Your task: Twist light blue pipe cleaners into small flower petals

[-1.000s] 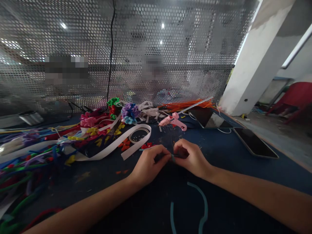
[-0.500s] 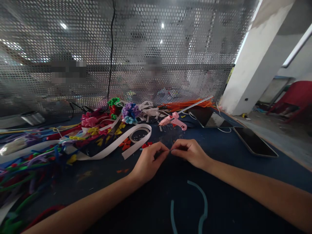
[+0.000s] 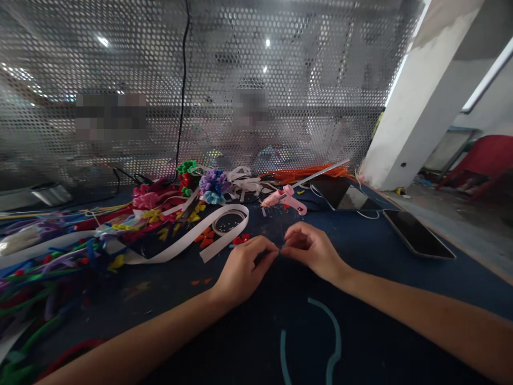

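Observation:
My left hand [image 3: 248, 267] is closed in a pinch over the dark blue table [image 3: 224, 331], its thumb and forefinger pressed together. Facing it, my right hand [image 3: 315, 248] pinches too, its fingertips almost meeting those of the left. Whatever lies between the fingertips is too small and dark to name. Closer to me, two teal fuzzy strips, one curved [image 3: 335, 331] and one straighter [image 3: 284, 355], lie on the table. Beyond the hands rests a pink glue gun [image 3: 286, 199] with a clear glue stick in its back. A red flower piece [image 3: 241, 239] lies just past my left hand.
White ribbon [image 3: 176, 247] loops across the left, beside a heap of coloured fuzzy stems [image 3: 52, 272]. A purple and blue fuzzy flower bunch [image 3: 215, 184] sits behind. To the right are a phone [image 3: 419, 233] and a tablet [image 3: 347, 193]. A perforated metal screen [image 3: 304, 91] borders the back.
The fingers of my right hand have lifted and loosened slightly while its thumb stays near the left fingertips. My left hand has barely moved. The objects on the table stay in place.

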Demonstrator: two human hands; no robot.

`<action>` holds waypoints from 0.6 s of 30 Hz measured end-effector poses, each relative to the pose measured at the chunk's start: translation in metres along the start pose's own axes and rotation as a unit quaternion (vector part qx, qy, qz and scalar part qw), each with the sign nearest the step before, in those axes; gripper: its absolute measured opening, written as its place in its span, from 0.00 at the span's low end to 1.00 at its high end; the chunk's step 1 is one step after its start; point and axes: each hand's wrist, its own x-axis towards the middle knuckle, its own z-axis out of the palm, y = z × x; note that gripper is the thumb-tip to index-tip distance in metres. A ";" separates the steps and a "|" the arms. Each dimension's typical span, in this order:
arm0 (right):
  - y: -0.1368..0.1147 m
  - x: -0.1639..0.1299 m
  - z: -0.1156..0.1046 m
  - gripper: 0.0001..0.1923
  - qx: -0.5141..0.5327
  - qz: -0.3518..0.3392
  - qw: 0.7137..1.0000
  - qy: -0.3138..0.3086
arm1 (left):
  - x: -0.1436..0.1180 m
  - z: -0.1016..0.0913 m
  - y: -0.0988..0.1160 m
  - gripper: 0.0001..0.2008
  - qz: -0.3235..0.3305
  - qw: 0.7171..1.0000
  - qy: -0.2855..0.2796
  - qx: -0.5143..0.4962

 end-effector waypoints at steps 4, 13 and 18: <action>-0.003 -0.009 0.002 0.03 -0.164 -0.151 0.973 0.056 | 0.000 0.001 0.001 0.05 -0.004 1.000 0.008 -0.005; -0.009 -0.012 0.002 0.08 -0.342 -0.188 0.920 -0.044 | -0.002 0.002 -0.001 0.05 -0.006 1.000 0.017 0.005; -0.011 -0.010 0.002 0.06 -0.282 -0.168 0.942 -0.073 | 0.000 0.002 -0.001 0.05 -0.015 1.000 0.005 -0.001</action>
